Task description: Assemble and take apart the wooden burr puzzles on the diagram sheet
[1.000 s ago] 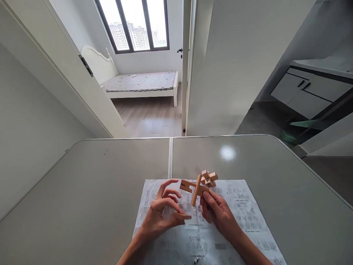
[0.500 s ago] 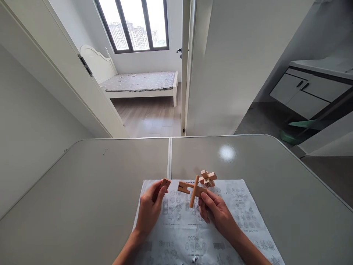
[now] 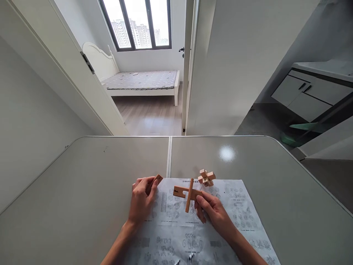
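My right hand [image 3: 211, 212] pinches a wooden cross [image 3: 186, 193] made of two notched puzzle sticks and holds it a little above a printed instruction sheet [image 3: 193, 228]. Curled around one loose wooden stick [image 3: 157, 179], my left hand [image 3: 142, 200] keeps it just left of the cross. An assembled wooden burr puzzle [image 3: 206, 177] rests on the sheet's far edge, just beyond my right hand.
The sheet lies on a grey folding table [image 3: 91, 176] with a seam down its middle. Beyond the table an open doorway shows a bed [image 3: 142, 82] under a window. Cabinets [image 3: 309, 94] stand at the right.
My left hand picked the loose stick off the sheet, raised it and drew it to the left. The right hand with the cross drifted slightly left and nearer.
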The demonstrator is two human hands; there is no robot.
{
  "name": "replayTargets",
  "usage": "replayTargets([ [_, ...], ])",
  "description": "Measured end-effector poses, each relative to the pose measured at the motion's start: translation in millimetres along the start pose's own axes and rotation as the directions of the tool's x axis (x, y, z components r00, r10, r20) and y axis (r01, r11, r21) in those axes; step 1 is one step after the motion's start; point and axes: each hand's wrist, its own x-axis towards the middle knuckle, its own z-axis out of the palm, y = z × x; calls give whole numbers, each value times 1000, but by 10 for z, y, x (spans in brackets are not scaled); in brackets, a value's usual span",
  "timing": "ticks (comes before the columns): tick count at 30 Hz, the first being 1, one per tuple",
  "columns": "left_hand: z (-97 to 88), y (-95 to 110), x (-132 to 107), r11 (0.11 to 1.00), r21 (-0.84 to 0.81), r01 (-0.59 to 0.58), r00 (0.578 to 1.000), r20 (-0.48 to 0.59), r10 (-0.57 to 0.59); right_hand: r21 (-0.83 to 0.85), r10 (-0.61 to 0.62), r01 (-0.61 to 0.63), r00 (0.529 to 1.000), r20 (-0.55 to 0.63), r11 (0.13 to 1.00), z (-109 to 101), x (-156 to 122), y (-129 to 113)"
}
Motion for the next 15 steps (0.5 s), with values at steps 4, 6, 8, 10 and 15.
replayTargets([
  [4, 35, -72, 2, 1000, 29, -6, 1000, -24, 6, -3, 1, -1, 1000, 4, 1000, -10, -5, -2],
  [6, 51, -99, -2, 999, 48, 10, 999, -37, -8, -11, -3, 3, 1000, 11, 1000, -15, -5, -5],
  [8, 59, -110, -4, 997, 63, 34, 999, -36, -31, -15, -5, 5, 1000, 21, 1000, -19, -3, -3],
  [10, 58, -103, -4, 996, 68, 58, 998, -29, -56, -19, -4, 5, 1000, 27, 1000, -21, 1, 2],
  [15, 58, -65, -9, 992, 107, 68, 998, -13, -67, -29, -17, 18, 999, 30, 999, -20, 4, 0],
])
